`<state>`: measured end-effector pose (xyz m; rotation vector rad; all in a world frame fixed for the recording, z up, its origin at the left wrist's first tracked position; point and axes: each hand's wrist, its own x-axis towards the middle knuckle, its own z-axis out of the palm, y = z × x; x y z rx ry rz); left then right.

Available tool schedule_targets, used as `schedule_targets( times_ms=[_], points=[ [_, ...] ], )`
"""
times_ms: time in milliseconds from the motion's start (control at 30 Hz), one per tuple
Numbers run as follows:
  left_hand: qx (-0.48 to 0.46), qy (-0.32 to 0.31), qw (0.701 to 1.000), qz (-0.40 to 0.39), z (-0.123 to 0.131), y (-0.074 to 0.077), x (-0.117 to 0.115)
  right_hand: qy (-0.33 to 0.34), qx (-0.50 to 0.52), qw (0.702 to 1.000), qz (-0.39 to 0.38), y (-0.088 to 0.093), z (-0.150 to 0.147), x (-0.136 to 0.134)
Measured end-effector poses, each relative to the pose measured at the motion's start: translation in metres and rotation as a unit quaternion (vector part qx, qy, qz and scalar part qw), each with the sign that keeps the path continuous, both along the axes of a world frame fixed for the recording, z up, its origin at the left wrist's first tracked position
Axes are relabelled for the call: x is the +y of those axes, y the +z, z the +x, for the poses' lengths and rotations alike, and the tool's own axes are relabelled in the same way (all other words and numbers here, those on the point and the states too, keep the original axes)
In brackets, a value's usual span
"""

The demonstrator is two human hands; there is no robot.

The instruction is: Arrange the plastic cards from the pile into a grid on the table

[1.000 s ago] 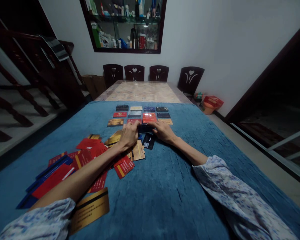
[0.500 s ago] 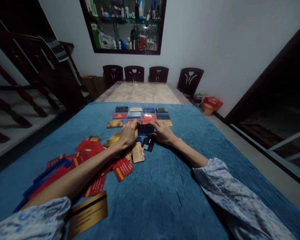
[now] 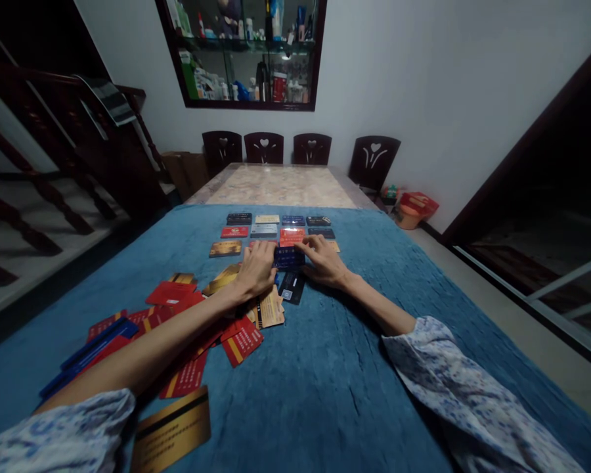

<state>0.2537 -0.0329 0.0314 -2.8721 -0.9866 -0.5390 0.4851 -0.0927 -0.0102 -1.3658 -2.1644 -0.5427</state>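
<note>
A dark blue card (image 3: 289, 257), perhaps a small stack, is held between my two hands near the middle of the table. My left hand (image 3: 256, 269) grips its left end with curled fingers, and my right hand (image 3: 324, 261) pinches the right end. Just below it lies a black card (image 3: 291, 287) with a small white square. Beyond my hands, rows of cards are laid out, among them a red card (image 3: 234, 232), a silver card (image 3: 263, 230) and a gold card (image 3: 225, 248). Part of the nearest row is hidden behind my fingers.
Under and beside my left forearm spreads a loose pile of red cards (image 3: 241, 340), blue cards (image 3: 101, 343) and gold cards (image 3: 172, 430). A blue cloth (image 3: 325, 394) covers the near part of the table. Several dark chairs (image 3: 312, 149) stand at the far end.
The blue card has tilted so that more of its printed face shows. Both hands keep hold of it and have shifted only slightly.
</note>
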Motion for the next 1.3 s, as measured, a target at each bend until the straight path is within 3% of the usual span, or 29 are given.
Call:
schedule_targets(
  times_ms=[567, 800, 1300],
  points=[
    [0.039, -0.061, 0.997, 0.026, 0.010, 0.012, 0.017, 0.003, 0.001, 0.999, -0.040, 0.010, 0.022, 0.004],
    [0.016, -0.094, 0.995, -0.007, 0.017, 0.014, 0.032, -0.003, -0.031, 0.997, -0.072, 0.020, 0.035, 0.013],
    [0.081, -0.070, 0.994, -0.039, 0.038, 0.030, 0.064, -0.029, -0.044, 0.983, -0.176, 0.046, 0.050, 0.045]
  ],
)
